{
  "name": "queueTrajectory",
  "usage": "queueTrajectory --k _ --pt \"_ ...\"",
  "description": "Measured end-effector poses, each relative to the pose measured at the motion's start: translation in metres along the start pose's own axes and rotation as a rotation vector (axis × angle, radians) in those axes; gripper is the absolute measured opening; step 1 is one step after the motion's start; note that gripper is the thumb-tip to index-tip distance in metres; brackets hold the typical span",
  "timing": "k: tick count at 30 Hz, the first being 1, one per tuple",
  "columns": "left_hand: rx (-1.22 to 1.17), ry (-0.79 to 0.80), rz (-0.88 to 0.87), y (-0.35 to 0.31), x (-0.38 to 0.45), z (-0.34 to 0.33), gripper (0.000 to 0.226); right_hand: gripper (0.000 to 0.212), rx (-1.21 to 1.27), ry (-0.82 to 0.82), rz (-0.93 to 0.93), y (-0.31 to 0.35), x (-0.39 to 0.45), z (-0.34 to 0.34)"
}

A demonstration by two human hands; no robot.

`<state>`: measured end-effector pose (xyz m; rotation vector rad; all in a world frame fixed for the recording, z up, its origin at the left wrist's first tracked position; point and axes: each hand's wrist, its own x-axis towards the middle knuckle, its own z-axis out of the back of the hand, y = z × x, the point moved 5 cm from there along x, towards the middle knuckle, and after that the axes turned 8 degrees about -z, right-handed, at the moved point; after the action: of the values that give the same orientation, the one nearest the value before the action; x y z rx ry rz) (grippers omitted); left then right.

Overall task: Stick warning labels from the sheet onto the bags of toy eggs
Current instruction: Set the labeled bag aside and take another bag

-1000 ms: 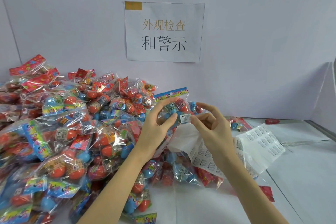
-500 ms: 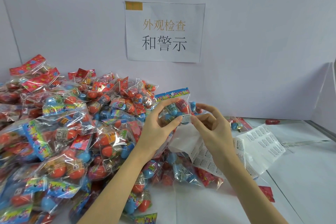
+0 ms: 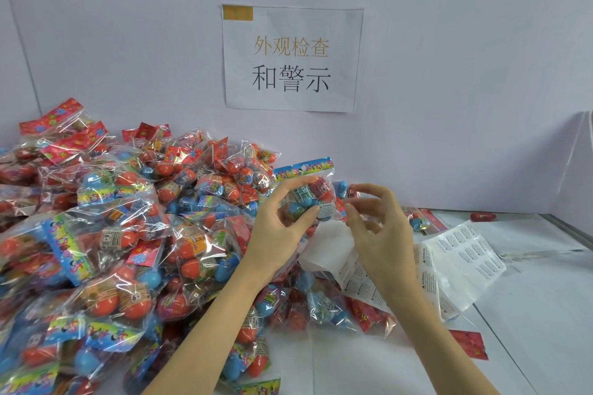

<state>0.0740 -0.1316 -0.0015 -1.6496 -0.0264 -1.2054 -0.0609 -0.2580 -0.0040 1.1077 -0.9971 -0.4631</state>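
Observation:
My left hand [image 3: 279, 228] grips a clear bag of toy eggs [image 3: 309, 192] with a blue printed header, held up above the pile. A small white warning label [image 3: 327, 210] sits on the bag's front, and my left thumb tip lies at its left edge. My right hand [image 3: 380, 231] hovers just right of the bag with its fingers loosely curled and nothing visibly between them. The label sheet [image 3: 462, 253] lies curled on the table below my right hand, with several labels on it. Its peeled white backing [image 3: 330, 244] shows between my wrists.
A big heap of bagged red and blue toy eggs [image 3: 112, 234] fills the left half of the table and reaches under my arms. A paper sign [image 3: 292, 58] hangs on the back wall. A loose red egg [image 3: 483, 216] lies at the far right. A red card [image 3: 468, 343] lies near my right forearm.
My right fingertips have drawn a little to the right, off the label. The label stays on the bag, and my left hand has kept the bag almost still.

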Motion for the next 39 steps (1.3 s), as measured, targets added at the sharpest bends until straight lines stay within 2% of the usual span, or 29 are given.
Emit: queueTrajectory --k 3,7,13,19,23,26,30,35,37,39 --pt "-0.026 -0.043 0.002 0.001 0.001 0.005 0.049 0.019 0.016 -0.024 -0.024 0.001 0.003 0.004" --pt "-0.061 0.0 -0.005 -0.001 0.001 0.001 0.049 0.01 0.1 0.082 -0.065 0.003 0.004 0.002" --pt "-0.133 0.074 -0.041 -0.008 0.0 -0.006 0.046 0.017 0.176 0.155 -0.101 -0.001 0.0 -0.008" --pt "-0.252 0.087 0.021 -0.006 -0.001 -0.008 0.049 0.037 0.399 0.194 -0.25 -0.008 0.003 -0.007" --pt "-0.26 0.076 0.048 -0.006 -0.001 -0.007 0.049 0.033 0.471 0.294 -0.324 -0.009 0.003 -0.009" --pt "-0.232 0.083 0.044 -0.007 -0.001 -0.007 0.048 0.031 0.44 0.34 -0.337 -0.007 0.0 -0.013" --pt "-0.181 0.104 0.033 -0.007 -0.003 -0.008 0.047 0.023 0.239 0.307 -0.202 0.0 -0.004 -0.012" --pt "-0.165 0.115 0.016 -0.005 -0.002 -0.008 0.047 0.025 0.363 0.406 -0.255 0.001 -0.006 -0.014" --pt "-0.039 0.116 -0.032 -0.005 -0.003 -0.01 0.047 0.018 0.303 0.341 -0.228 -0.002 -0.004 -0.014" --pt "0.231 0.07 -0.1 -0.004 -0.004 -0.01 0.051 0.008 0.16 0.161 -0.183 -0.008 -0.001 -0.008"
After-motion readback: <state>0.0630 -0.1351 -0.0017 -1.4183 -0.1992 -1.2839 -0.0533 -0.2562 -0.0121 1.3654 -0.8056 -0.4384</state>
